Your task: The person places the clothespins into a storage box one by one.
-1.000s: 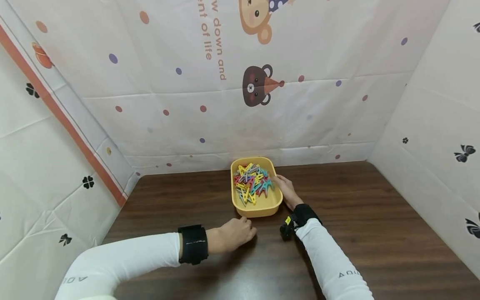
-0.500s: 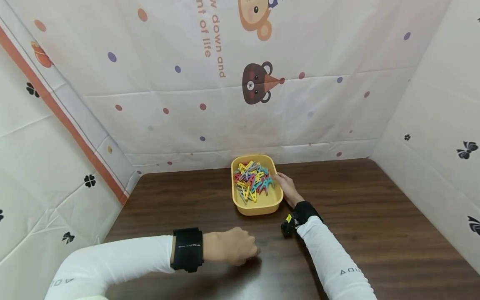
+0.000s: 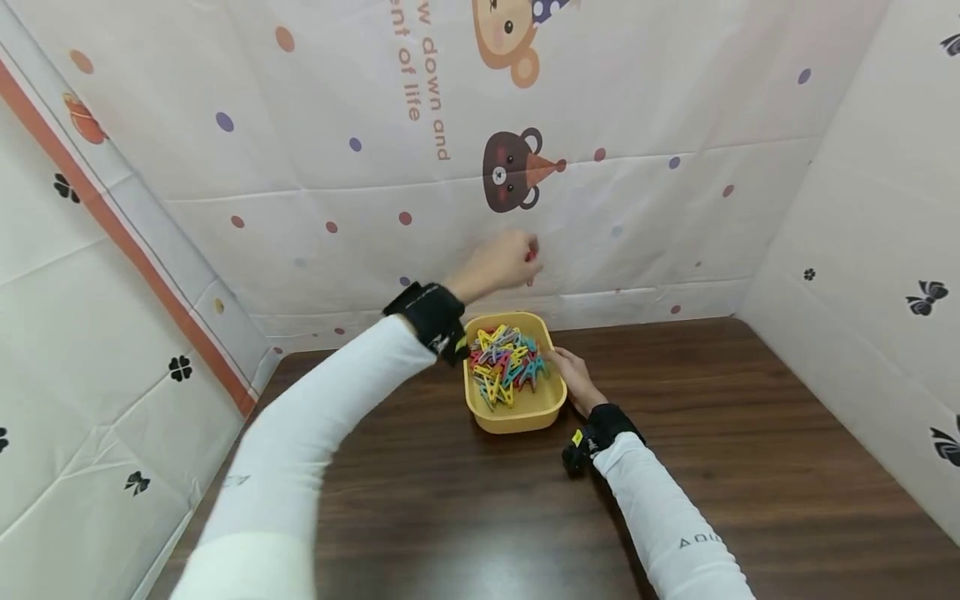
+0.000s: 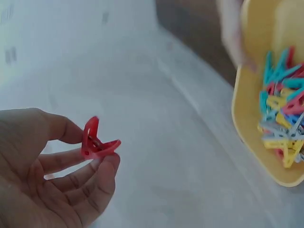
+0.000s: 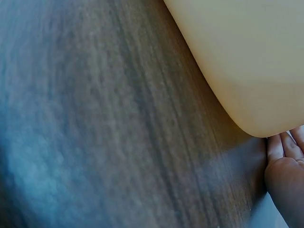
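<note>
My left hand (image 3: 498,265) is raised in front of the back wall, beyond the far end of the yellow bin (image 3: 517,423). Between its thumb and fingers it pinches a red clothespin (image 4: 97,145), plain in the left wrist view. Several clothespins in yellow, teal, red, blue and grey lie heaped in the bin (image 4: 237,118). My right hand (image 3: 576,382) grips the bin's right side, a digit over the rim. In the right wrist view, the fingers of the right hand (image 5: 287,166) lie against the bin's lower corner; the fingertips are hidden.
The bin stands on a dark wood table (image 3: 675,433), close to its back edge. A pale printed cloth wall (image 3: 337,267) rises behind it, with further cloth walls on the left (image 3: 90,375) and right (image 3: 862,350).
My left hand first drew back over the table in front of the bin, then swung up and away to the back wall. The right hand and the bin have stayed put.
</note>
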The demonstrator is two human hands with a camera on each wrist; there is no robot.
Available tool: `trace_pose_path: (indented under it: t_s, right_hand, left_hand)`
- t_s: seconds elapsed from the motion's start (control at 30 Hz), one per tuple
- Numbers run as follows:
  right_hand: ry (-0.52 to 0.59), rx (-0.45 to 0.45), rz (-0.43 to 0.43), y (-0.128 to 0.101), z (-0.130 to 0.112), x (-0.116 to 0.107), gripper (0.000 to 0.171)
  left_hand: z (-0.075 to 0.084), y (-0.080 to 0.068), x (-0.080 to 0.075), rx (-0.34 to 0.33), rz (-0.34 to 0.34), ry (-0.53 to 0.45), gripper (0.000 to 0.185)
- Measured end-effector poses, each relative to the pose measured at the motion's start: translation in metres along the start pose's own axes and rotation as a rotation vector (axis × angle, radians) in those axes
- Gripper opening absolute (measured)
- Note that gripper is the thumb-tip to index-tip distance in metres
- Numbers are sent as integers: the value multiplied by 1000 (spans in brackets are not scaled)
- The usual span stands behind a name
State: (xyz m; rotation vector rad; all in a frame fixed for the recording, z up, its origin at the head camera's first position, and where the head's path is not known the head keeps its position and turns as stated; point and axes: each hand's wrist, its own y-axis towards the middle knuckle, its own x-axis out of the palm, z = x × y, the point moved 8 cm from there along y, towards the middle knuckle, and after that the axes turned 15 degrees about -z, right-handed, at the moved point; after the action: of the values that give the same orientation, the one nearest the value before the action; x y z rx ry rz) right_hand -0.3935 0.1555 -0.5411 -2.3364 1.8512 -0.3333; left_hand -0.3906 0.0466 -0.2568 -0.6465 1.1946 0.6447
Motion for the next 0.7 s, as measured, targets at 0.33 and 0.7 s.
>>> trace_pose_path:
  t_s: [0.33, 0.7]
  right_hand:
    - [-9, -11, -33, 0, -3, 5, 60]
    - [18, -17, -14, -3, -5, 4, 63]
  left_hand:
    - [-120, 62, 80, -343, -55, -198, 26]
    - [-123, 67, 166, -459, -215, -353, 34]
